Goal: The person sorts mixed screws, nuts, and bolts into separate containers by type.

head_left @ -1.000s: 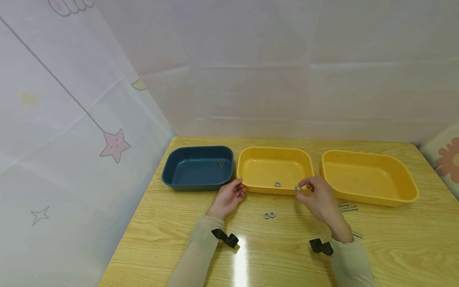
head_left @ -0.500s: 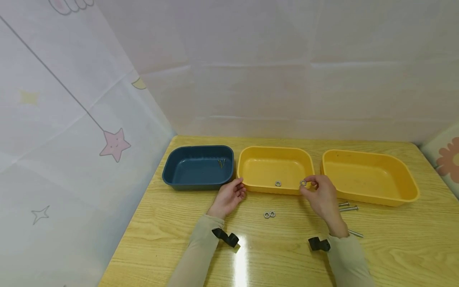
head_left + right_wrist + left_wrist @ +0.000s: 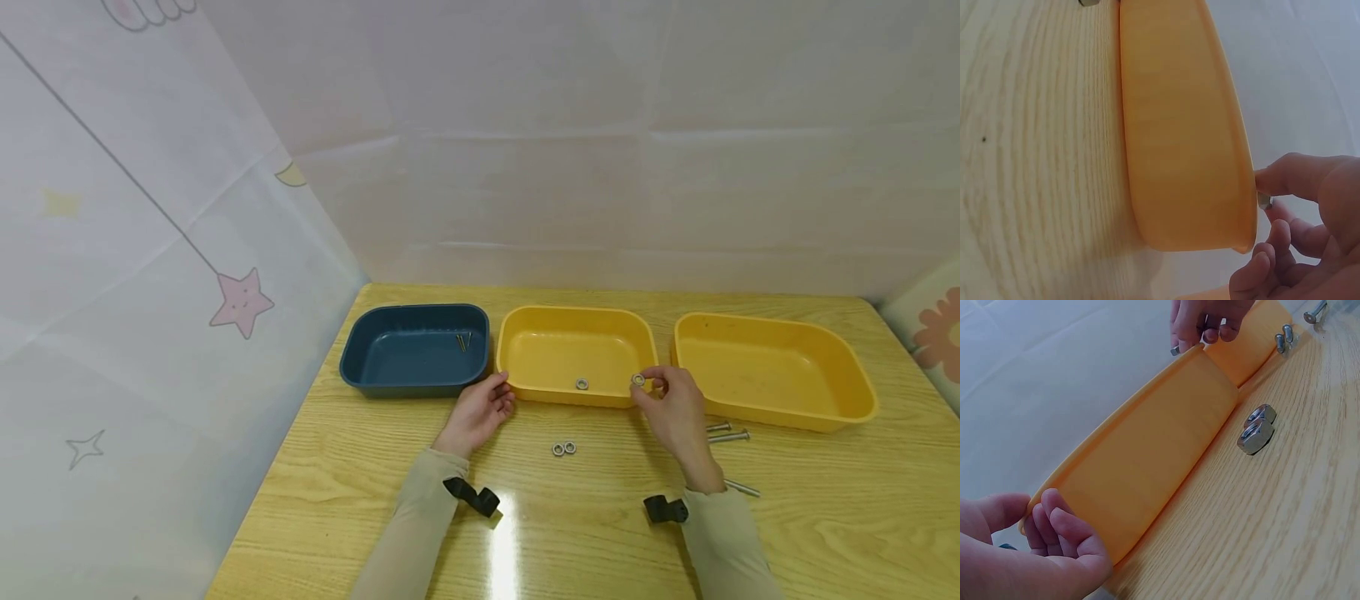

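Observation:
My left hand (image 3: 478, 414) grips the near left corner of the middle yellow bin (image 3: 573, 398). In the left wrist view its thumb lies on the rim and the curled fingers are against the outer wall. At the bin's near right corner my right hand (image 3: 675, 417) pinches a steel hex nut (image 3: 638, 379) between thumb and finger, close to the rim. Another nut (image 3: 582, 384) lies inside the bin near its front wall. Two more nuts (image 3: 1256, 432) sit side by side on the table in front of the bin.
A dark blue bin (image 3: 412, 389) on the left holds a few small brass-coloured screws (image 3: 461, 342). To the right stands a second yellow bin (image 3: 772, 417). Steel bolts (image 3: 729, 437) lie before it, partly behind my right hand and forearm.
My right hand has moved slightly right and away from me with the nut, from the bin's front edge toward its near right corner. The left hand stays in place.

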### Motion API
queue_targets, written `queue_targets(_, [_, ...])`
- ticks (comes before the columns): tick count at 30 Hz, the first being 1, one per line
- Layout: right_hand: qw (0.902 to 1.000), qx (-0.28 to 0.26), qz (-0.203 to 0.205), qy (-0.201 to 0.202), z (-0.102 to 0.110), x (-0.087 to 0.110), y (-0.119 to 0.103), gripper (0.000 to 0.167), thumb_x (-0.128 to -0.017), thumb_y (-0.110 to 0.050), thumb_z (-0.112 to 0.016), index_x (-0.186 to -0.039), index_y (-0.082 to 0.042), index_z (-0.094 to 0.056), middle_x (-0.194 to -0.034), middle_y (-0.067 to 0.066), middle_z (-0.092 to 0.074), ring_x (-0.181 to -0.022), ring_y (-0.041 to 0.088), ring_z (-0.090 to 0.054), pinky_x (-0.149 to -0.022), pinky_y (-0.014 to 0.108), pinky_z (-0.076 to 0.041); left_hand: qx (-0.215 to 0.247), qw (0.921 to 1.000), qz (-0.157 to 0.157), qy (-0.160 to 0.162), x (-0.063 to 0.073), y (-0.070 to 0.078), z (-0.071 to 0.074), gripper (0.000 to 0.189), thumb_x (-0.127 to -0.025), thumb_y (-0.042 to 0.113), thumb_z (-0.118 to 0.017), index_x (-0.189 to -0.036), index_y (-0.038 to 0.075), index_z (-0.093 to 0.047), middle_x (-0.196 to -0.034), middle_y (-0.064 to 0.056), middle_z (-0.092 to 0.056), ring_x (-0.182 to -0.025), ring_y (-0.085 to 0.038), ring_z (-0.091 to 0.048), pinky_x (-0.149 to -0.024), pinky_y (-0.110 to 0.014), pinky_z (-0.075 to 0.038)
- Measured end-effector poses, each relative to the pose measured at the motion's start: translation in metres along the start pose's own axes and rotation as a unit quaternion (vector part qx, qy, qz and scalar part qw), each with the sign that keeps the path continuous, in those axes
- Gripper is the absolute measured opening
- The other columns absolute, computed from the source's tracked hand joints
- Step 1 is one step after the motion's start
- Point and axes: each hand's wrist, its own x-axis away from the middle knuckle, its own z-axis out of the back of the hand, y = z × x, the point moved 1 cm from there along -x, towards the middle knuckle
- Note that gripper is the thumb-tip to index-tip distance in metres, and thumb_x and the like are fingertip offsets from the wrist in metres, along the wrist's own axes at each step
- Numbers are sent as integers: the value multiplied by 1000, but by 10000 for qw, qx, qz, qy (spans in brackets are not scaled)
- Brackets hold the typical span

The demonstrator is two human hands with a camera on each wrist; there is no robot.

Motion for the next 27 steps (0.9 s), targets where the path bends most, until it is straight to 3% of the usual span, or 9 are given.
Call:
queue_targets(11, [9993, -14, -333, -139, 1, -1, 1, 24, -89, -17, -64, -106, 0, -64, -99, 16, -54, -84, 25, -48, -70, 32, -37, -45, 9999, -59, 91, 4, 1, -2, 9, -100, 13, -52, -95, 7, -57, -83, -2, -52, -76, -13, -49, -68, -22, -42])
queue_targets(21, [9997, 26, -241, -104, 1, -1, 3, 33, -89, -17, -66, -115, 3, -63, -101, 19, -56, -83, 26, -49, -70, 32, -39, -135, 9999, -78, 8, 4, 0, -3, 12, -100, 14, -51, -105, 3, -52, -84, -1, -51, -76, -12, -49, -67, -22, -41])
queue_targets(27, [9996, -7, -245, -135, 3, -2, 1, 31, -90, -18, -65, -115, 2, -64, -101, 19, -56, -83, 26, -49, -70, 33, -39, -110, 9999, -93, 23, 4, 1, -3, 9, -100, 15, -52, -100, 5, -54, -84, -2, -51, -76, -12, -49, -68, -22, -41])
